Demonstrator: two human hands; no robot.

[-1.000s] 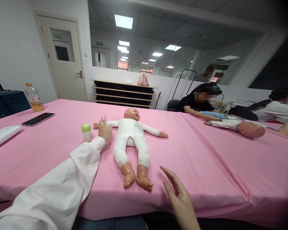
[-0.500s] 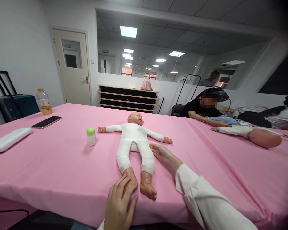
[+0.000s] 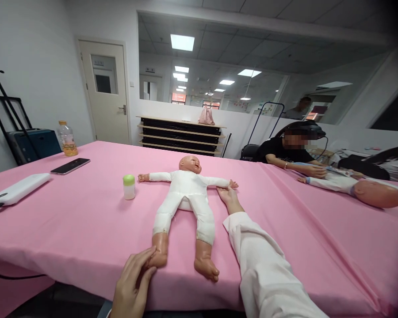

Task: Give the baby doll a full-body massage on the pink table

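Note:
On its back lies a baby doll [image 3: 187, 187] with a white cloth body, its head away from me and both arms spread. My left hand [image 3: 132, 282] has its fingers curled around the doll's foot at the lower left, covering the toes. Palm partly upward, my right hand [image 3: 230, 199] touches the underside of the doll's outstretched arm near its wrist. Those fingers are extended, their tips partly hidden by the arm. The doll's other foot rests close to the table's near edge. Left of the doll stands a small jar [image 3: 129, 187] with a green lid.
The table has a pink cloth [image 3: 96, 221]. At its left are a phone [image 3: 70, 166], a white power bank [image 3: 20, 190] with a cable and a drink bottle [image 3: 67, 139]. To the right, another person [image 3: 292, 150] handles a second doll [image 3: 374, 192].
My left hand has moved left with the doll's foot, spreading the legs wider. My right hand has gone from beside the hip up to the doll's arm, which now points straighter outward.

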